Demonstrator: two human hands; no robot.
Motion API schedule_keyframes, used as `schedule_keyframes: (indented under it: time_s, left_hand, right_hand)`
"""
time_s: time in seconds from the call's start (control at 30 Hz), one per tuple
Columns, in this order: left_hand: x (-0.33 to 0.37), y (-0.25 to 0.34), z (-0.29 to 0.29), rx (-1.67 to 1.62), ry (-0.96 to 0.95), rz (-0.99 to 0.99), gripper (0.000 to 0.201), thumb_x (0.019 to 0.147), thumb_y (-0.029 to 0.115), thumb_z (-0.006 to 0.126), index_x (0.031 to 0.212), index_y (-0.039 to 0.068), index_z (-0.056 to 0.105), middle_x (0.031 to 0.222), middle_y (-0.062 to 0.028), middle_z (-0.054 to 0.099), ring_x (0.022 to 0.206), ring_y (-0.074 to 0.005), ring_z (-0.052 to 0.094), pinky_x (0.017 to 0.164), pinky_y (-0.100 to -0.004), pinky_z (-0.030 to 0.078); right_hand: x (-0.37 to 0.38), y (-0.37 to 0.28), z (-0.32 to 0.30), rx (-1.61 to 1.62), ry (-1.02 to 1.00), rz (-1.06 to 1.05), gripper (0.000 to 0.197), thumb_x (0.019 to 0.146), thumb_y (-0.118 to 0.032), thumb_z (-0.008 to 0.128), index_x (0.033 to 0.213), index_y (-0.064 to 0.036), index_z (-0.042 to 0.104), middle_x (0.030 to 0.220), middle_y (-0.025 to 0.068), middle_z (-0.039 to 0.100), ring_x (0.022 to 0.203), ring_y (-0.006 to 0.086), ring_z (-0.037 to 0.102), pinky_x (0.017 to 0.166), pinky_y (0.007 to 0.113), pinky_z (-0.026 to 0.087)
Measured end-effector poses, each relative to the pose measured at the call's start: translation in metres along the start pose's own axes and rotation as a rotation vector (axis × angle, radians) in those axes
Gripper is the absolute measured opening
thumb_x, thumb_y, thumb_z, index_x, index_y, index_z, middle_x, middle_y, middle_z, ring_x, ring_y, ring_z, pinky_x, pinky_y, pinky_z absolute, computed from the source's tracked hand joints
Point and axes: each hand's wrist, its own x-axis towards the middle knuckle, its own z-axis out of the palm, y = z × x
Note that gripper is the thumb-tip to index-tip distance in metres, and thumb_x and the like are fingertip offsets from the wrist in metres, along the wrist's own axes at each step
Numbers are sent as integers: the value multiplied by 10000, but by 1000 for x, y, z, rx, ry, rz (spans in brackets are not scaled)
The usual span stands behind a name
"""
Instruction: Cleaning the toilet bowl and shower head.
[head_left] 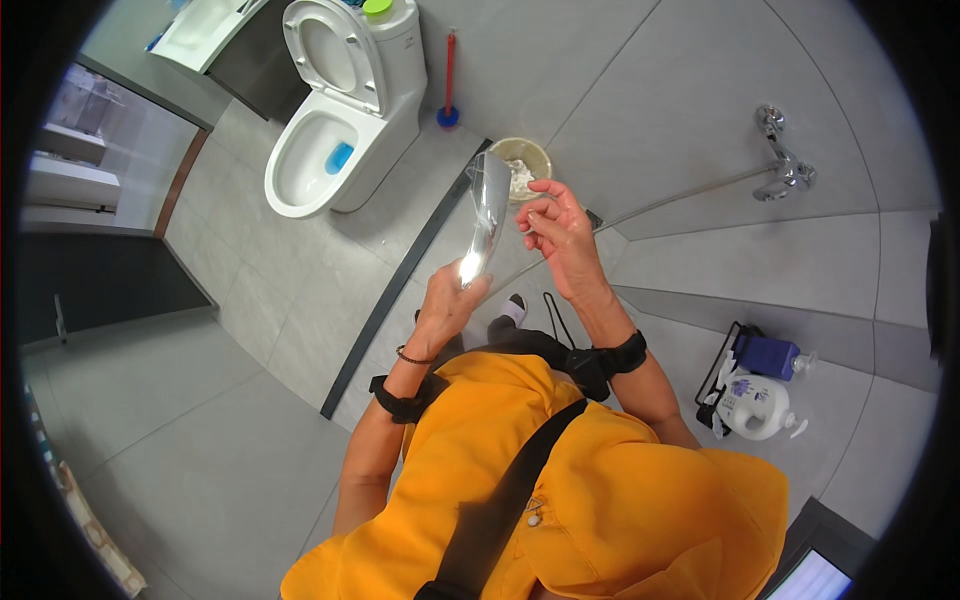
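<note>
Two bare hands are working close together in front of an orange top (620,480). The left hand (452,302) is gripping the near end of a shiny, clear-looking sleeve (487,205), its fingers clamping low, presumably so that the longer part is standing free; what exactly it is, the view isn't making plain. The right hand (566,240) is hovering just beside it, fingers curling, and whether they are pinching anything I cannot tell. Beyond, a pale bin (546,163) is holding white crumpled stuff (520,180), probably standing near the wall (645,105) for clearance, while a thin hose (690,186) is running from the chrome tap (785,170).
</note>
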Motion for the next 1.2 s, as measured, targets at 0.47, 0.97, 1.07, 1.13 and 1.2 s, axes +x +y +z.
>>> schedule_keyframes:
  time_s: [0.47,0.97,1.07,1.13,1.2]
  left_hand:
    - [-8,3,-6,10,47,37,287,770,214,580,782,-61,500,598,-160,453,542,-214,416,549,-341,398]
    - [-20,6,-10,53,92,88,275,756,203,586,789,-61,518,585,-190,438,509,-223,408,522,-342,397]
    - [-22,5,-9,59,98,95,267,757,195,588,799,-61,524,579,-194,446,498,-217,422,511,-337,399]
    - [-23,6,-9,55,92,80,264,757,192,588,804,-60,527,577,-195,453,497,-219,431,511,-336,401]
    - [-24,7,-9,51,86,65,261,758,189,588,809,-60,530,575,-196,460,495,-221,440,511,-334,404]
  right_hand:
    - [-2,9,-2,121,44,19,92,768,-46,451,811,-27,530,708,42,516,605,112,471,581,238,411]
    - [0,-11,-25,-265,147,29,326,867,-278,462,605,-109,365,537,-24,294,454,82,312,477,265,395]
    - [8,-9,-24,-376,172,-123,186,834,-193,549,720,-50,514,654,17,449,586,116,452,609,273,455]
    - [9,-8,-14,-431,209,-257,100,794,-107,600,816,-10,600,736,44,518,686,137,521,688,275,469]
    - [3,-13,-1,-1027,328,-630,344,734,-5,629,1073,-62,619,1068,110,557,909,169,553,795,298,460]
